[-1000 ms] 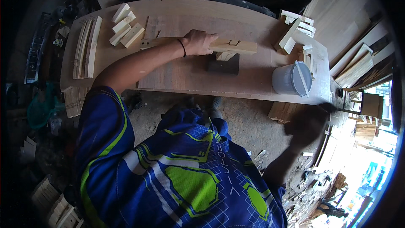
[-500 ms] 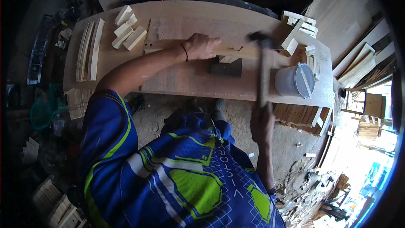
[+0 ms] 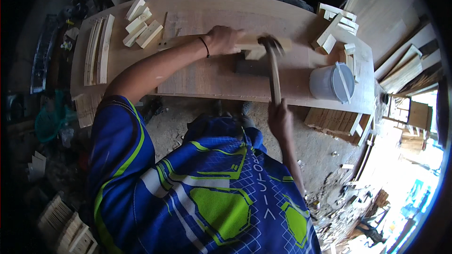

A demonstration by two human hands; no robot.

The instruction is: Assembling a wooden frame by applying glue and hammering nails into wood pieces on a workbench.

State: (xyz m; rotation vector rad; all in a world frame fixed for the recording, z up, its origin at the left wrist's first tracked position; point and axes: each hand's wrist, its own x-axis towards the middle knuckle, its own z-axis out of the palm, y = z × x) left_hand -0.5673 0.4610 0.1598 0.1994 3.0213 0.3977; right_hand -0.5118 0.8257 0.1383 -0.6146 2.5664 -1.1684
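Left hand (image 3: 223,41) clasps a straight, squared wooden bar (image 3: 249,43); right hand (image 3: 281,120) grips the slim, pale handle of a dark-headed hammer (image 3: 276,81). Bar lies over the flat, wooden tabletop (image 3: 202,82), pale block (image 3: 255,54) under it. Against 0.5 s ago, hammer head has shifted left, over the bar; blur obscures any contact.

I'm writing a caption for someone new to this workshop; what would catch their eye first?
Most striking is the hammer in the person's right hand, its blurred head at the right part of a wooden bar that the left hand holds on the table. Next comes the blue shirt with bright green patches, filling the lower middle. The pale bucket stands out near the table's right end.
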